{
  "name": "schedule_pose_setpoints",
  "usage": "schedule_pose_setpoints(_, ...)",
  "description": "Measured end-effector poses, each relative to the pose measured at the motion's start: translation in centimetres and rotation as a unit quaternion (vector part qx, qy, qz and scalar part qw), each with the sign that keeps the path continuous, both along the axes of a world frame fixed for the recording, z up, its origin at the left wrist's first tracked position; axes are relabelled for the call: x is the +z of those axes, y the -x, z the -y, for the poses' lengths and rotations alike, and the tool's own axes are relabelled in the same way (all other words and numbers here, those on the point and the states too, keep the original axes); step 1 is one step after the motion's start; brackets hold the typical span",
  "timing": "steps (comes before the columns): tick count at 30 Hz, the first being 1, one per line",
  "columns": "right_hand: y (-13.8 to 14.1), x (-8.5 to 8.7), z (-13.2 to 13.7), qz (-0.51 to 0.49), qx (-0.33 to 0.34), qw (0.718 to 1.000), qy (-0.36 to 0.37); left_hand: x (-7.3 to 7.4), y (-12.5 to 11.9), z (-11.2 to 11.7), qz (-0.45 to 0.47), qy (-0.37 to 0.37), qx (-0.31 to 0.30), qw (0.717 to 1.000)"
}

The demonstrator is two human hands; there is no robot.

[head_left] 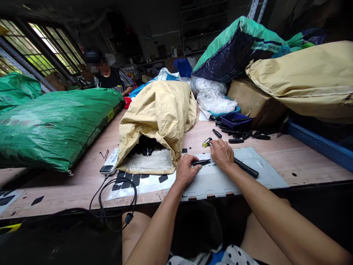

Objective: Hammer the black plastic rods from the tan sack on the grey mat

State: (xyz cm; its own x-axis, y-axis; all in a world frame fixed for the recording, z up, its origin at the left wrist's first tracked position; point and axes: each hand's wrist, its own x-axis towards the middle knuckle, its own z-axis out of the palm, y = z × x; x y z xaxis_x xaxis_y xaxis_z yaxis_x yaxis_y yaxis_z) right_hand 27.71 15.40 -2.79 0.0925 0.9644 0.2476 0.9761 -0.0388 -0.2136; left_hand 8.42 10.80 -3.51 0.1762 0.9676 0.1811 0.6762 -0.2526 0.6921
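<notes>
A grey board lies on the table in front of me. My left hand rests at its left side, fingers closed on a slim black piece that points right and lies close to the board. My right hand is wrapped around a small hammer. The yellow hammer head sticks out past the fingers to the left, and the black hammer handle shows beyond the wrist. Left of my hands stands a beige sack, its mouth open toward me with many black pieces inside.
More black pieces lie beyond my right hand, near a purple tray and a blue crate. A green sack, a white power bank and its cable are at left. Across the table sits a person.
</notes>
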Motion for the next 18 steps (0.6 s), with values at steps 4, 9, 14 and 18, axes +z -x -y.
schedule_pose_setpoints(4,-1.6,1.2,-0.6,-0.020,0.035,0.997,0.067,0.0,0.0,0.0,-0.005,0.002,-0.002,1.000)
schedule_pose_setpoints(9,-3.1,1.3,-0.4,-0.020,0.094,0.994,0.055,0.1,-0.1,0.0,-0.007,0.004,-0.003,1.000)
schedule_pose_setpoints(14,-2.8,0.6,0.0,-0.013,0.086,0.995,0.037,0.1,-0.1,0.0,-0.006,0.003,-0.003,1.000)
schedule_pose_setpoints(18,-2.4,0.5,0.2,0.017,0.083,0.996,0.036,0.2,-0.1,0.1,-0.001,0.004,0.001,1.000)
